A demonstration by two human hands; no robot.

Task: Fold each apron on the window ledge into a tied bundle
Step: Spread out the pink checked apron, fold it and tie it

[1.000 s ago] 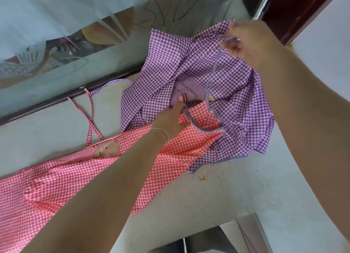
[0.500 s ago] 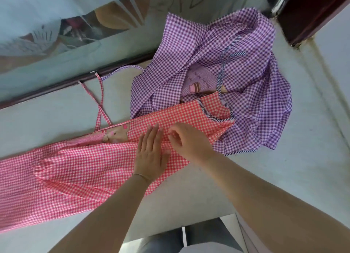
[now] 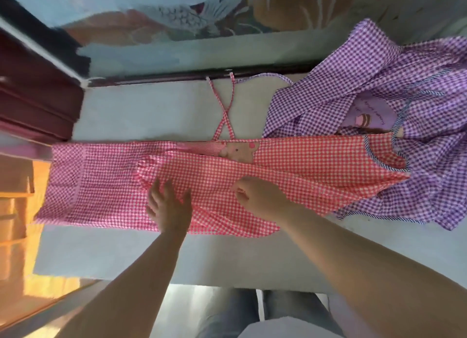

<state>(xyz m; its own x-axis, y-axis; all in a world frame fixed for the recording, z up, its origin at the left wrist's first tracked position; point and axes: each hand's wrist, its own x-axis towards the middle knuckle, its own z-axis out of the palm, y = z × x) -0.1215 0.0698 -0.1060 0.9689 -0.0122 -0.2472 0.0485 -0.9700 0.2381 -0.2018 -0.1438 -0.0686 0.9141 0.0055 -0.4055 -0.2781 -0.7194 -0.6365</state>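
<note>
On the window ledge [image 3: 131, 110] the red apron [image 3: 278, 170] lay lengthwise; left hand [image 3: 169, 206] was spread flat on it, right hand [image 3: 257, 197] pinched a fold. Imo keep edges lined up & smooth b4 folding.

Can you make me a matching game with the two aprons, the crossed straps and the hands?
Things:
1. red apron
2. purple apron
3. crossed straps
4. left hand

States:
A. crumpled in a heap
B. reach toward the window
C. spread out long on the ledge
D. lies flat on red cloth

Pairs: 1-C, 2-A, 3-B, 4-D. The right hand pinches the red apron.
</note>
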